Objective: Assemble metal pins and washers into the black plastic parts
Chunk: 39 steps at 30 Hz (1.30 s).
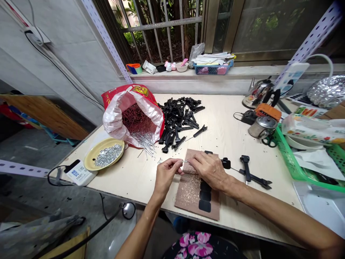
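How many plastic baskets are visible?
2: a green plastic basket on the wooden table, right side; a blue plastic basket on the window sill. Others may be hidden.

red-and-white plastic bag [118, 111] | black plastic clips [179, 115] | yellow round plate [93, 158] | green plastic basket [288, 158] | brown speckled board [188, 190] | pink floral fabric [201, 242]

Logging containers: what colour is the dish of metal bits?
Yellow; the dish shows best in the head view.
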Tool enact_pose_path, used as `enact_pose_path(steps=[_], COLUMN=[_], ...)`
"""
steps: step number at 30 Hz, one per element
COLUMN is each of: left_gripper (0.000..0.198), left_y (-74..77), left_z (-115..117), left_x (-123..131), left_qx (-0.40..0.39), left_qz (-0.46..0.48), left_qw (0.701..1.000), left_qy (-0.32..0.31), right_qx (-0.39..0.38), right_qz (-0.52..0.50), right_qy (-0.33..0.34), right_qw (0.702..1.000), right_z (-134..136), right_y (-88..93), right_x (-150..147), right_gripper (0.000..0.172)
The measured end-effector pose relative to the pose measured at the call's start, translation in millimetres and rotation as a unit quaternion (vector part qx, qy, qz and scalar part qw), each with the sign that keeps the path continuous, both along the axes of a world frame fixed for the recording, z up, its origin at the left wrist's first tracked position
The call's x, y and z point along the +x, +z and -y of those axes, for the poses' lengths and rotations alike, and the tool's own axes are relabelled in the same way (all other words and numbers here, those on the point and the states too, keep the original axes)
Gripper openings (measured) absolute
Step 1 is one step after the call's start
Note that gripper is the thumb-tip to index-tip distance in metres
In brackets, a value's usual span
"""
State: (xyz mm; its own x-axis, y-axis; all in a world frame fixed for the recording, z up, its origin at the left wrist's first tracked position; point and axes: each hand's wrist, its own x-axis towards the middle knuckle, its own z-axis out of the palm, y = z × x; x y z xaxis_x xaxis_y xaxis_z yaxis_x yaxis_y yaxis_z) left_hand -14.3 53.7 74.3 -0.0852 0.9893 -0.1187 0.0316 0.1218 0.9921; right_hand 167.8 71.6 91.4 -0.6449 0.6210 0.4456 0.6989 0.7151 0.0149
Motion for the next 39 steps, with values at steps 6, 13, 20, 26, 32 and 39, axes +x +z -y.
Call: enact_pose_path(steps=[6, 13, 20, 26, 32, 39], left_gripper=[0.020, 0.018, 0.019, 0.025, 0.038, 0.039], left_y=[2.1, -0.4, -7.8, -15.2, -20.5, -34.8], left_z=[-2.6, -7.7, -8.7, -9.3, -7.6, 6.7], left_x=[-7.1, -5.4, 0.8, 7.7, 16.4, 32.5], left_qx=[0.079, 0.173, 0.161, 0.106, 0.080, 0.087], left_qz=[-0.130, -0.248, -0.232, -0.181, -0.215, -0.258], left_qw=[0.987, 0.948, 0.956, 0.970, 0.969, 0.960], left_qy=[-0.055, -0.102, -0.085, -0.125, -0.094, -0.063], right_qx=[-0.042, -0.282, -0.294, -0.362, -0.277, -0.146], right_qz=[-0.013, -0.166, -0.180, -0.266, -0.193, -0.036], right_qy=[0.037, 0.016, -0.002, 0.021, -0.049, 0.035], right_qw=[0.998, 0.945, 0.939, 0.893, 0.940, 0.988], right_z=[-4.1, -5.9, -6.1, -2.7, -22.0, -11.2], right_y=[-1.2, -15.3, -20.6, -22.7, -33.2, -54.5], right_x=[7.0, 10.7, 10.6, 20.7, 57.4, 72.6], right_gripper=[0.020, 0.016, 0.027, 0.018, 0.020, 0.029])
